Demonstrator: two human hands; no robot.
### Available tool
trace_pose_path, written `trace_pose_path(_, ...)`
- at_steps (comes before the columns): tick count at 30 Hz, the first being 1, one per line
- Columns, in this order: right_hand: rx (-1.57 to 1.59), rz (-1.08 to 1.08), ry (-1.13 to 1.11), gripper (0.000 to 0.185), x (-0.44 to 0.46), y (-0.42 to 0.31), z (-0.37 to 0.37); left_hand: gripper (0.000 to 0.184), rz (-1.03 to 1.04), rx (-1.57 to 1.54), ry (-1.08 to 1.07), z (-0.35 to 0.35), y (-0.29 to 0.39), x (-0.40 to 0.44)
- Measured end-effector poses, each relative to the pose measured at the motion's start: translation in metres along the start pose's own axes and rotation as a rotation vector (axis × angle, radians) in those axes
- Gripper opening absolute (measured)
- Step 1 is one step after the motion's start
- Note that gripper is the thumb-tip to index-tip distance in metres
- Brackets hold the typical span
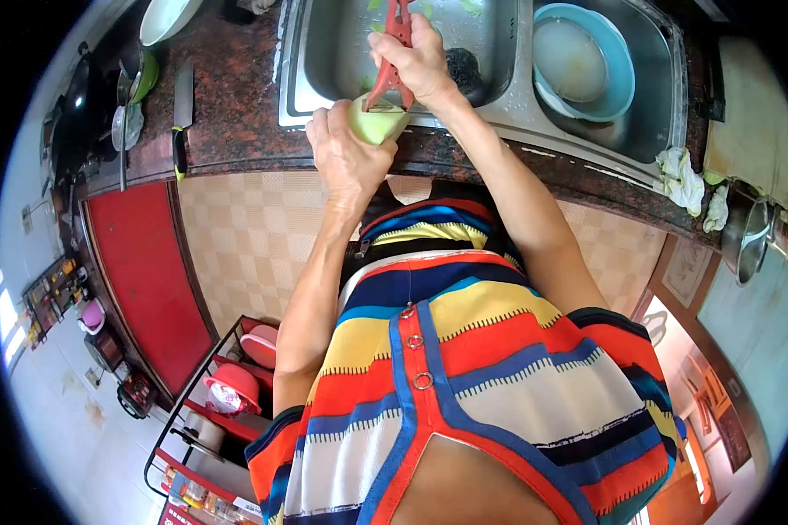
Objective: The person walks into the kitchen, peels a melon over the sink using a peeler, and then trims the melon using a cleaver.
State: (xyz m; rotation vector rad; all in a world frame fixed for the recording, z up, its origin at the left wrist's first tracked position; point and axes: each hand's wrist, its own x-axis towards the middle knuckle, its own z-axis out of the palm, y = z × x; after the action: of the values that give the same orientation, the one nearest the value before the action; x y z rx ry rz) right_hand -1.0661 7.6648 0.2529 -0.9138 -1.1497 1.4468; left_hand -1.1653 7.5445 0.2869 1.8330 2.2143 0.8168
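Note:
My left hand (350, 162) is wrapped round a pale green vegetable (376, 125) at the front edge of the left sink basin (324, 52). My right hand (418, 63) grips a red peeler (392, 77), its forked end resting against the top of the vegetable. Green peelings (470, 7) lie in the basin beyond my hands. A dark scrubber (464, 70) sits in the basin just right of my right hand.
A light blue basin (620, 66) holding cloudy water is in the right sink. On the counter (236, 114) at left lies a cleaver (184, 96). Crumpled cloths (681, 179) lie at the sink's right corner. A red rack (263, 420) stands low at left.

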Motion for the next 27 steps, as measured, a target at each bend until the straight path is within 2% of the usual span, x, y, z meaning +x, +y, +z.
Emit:
trace_pose_path(2,0.103,0.108,-0.082,0.026,0.0,0.0,0.006,0.055,0.034,0.008,-0.024,-0.003,-0.007,-0.004)
trace_pose_path(6,0.224,0.13,-0.081,0.028,-0.002,0.0,0.015,0.059,0.006,-0.012,-0.007,-0.003,-0.009,-0.004)
trace_pose_path(8,0.214,0.243,-0.117,0.024,-0.004,0.0,0.011,0.06,0.017,-0.007,-0.012,-0.007,-0.012,-0.006)
trace_pose_path(10,0.266,0.223,-0.086,0.023,-0.004,0.003,0.013,0.06,0.021,-0.003,-0.048,-0.007,-0.013,-0.003)
trace_pose_path(17,0.141,0.213,0.031,0.024,-0.002,0.005,0.009,0.055,0.047,-0.05,-0.014,-0.002,-0.012,0.003)
trace_pose_path(21,0.116,0.242,-0.014,0.026,0.001,0.008,0.005,0.055,0.043,-0.064,0.013,-0.001,-0.009,0.002)
trace_pose_path(27,0.154,0.402,-0.016,0.027,0.008,0.011,-0.004,0.054,-0.012,0.004,0.08,0.005,0.008,0.001)
